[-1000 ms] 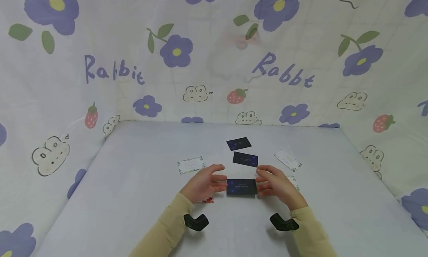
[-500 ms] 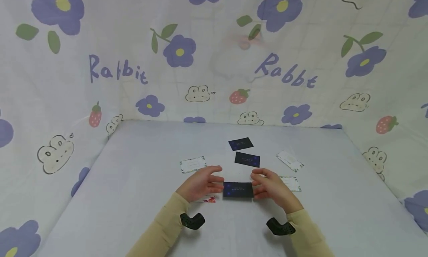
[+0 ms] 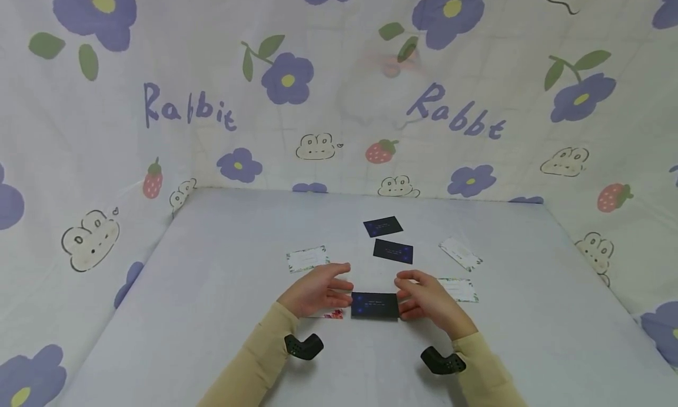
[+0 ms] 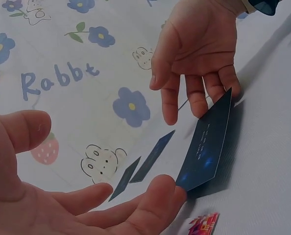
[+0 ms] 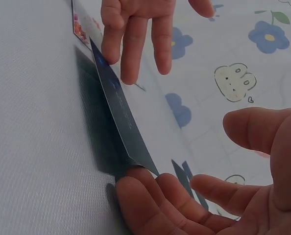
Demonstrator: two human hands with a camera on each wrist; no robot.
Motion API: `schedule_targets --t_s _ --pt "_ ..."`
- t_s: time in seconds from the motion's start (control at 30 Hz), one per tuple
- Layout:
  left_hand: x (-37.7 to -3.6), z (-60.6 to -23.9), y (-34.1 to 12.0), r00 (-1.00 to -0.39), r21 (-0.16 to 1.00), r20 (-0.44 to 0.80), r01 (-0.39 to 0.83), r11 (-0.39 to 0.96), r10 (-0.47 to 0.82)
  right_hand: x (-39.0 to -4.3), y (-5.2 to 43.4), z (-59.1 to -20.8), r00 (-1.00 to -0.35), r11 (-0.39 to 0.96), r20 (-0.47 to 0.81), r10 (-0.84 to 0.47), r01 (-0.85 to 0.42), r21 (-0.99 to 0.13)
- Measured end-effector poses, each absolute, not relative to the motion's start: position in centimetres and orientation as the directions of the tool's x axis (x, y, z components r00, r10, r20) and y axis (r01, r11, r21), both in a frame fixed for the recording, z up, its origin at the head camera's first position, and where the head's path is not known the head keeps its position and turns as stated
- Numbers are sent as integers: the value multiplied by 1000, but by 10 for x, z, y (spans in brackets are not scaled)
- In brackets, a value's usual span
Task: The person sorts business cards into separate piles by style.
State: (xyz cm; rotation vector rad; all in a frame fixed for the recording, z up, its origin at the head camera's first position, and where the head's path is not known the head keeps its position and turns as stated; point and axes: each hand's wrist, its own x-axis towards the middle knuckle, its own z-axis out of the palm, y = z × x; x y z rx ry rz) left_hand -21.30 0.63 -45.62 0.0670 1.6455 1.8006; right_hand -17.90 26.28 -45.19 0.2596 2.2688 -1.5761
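Observation:
A dark business card (image 3: 374, 306) with blue spots and small pale print spans the gap between my two hands. My left hand (image 3: 318, 290) touches its left edge with the lower fingertips, thumb apart. At the opposite edge are the fingertips of my right hand (image 3: 431, 301), palm facing inward and thumb off the card. Both wrist views show the card tilted, with a shadow on the tabletop beneath it. In the left wrist view the card (image 4: 206, 142) runs from my left fingers to the right hand's fingers. A white card with red flowers (image 3: 332, 314) lies partly hidden under my left hand.
Two dark cards (image 3: 393, 251) lie farther back on the white tabletop (image 3: 238, 230). White leaf-bordered cards rest to the left (image 3: 307, 258) and right (image 3: 461, 290), with another white card (image 3: 459, 254) slanted behind. A flower-and-rabbit printed curtain (image 3: 339, 101) encloses the table.
Both hands and the dark card between them have shifted slightly left and nearer to me. More of the white card beside my right hand now shows. The other cards stay put.

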Motion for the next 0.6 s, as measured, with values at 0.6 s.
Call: schedule_targets --t_s 0.6 --pt "-211 -453 4 -782 919 -383 -375 118 491 -178 262 -452 -918 416 -393 -54 337 -844"
